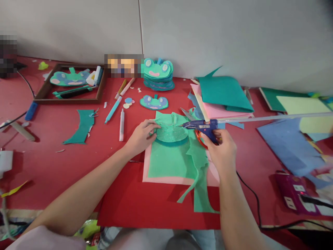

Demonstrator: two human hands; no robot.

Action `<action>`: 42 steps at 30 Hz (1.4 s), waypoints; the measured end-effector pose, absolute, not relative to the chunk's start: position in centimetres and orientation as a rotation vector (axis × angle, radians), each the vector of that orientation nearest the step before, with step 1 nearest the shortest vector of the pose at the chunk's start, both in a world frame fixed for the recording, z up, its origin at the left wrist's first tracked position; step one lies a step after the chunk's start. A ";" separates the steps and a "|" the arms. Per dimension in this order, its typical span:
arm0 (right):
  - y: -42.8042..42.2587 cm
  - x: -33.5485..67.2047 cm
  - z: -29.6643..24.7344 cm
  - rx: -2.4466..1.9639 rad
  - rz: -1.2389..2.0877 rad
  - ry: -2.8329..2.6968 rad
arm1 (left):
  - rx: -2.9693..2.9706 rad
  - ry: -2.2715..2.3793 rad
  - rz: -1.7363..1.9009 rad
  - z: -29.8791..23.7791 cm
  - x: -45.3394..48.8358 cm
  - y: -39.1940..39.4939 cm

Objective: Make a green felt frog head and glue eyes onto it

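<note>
Both hands are over the desk, apart from each other. The green felt piece lies between them: rounded along its near edge, pale marks over its surface, a darker teal layer showing under that edge. Its long axis runs across, from the left hand toward the right.

Left hand: fingertips in contact with the piece's left end; cannot tell whether they pinch it or only press. Right hand: wrapped round the grip of a blue glue gun, red light visible on its body, clear glue stick reaching out to the right.

Key relation: the nozzle points left, toward the left hand, its tip at or just above the piece's upper right part; contact cannot be judged. Left hand is the nearer to the felt; the right stands off by the gun's length.

Nearer the body than the piece: a light green sheet on a pink sheet. Beyond the hands: a single frog face and a stack of frog faces.
</note>
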State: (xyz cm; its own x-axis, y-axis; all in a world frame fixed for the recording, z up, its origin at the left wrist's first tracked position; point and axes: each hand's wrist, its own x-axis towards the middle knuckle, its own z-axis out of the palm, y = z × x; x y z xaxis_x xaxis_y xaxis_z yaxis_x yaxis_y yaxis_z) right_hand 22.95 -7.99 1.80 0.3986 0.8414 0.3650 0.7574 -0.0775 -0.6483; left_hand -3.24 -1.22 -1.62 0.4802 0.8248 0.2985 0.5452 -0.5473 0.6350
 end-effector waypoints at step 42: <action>-8.0 20.4 1.4 -1.755 0.459 -1.449 | 2.251 1.141 0.811 -1.4 -3.3 -1.3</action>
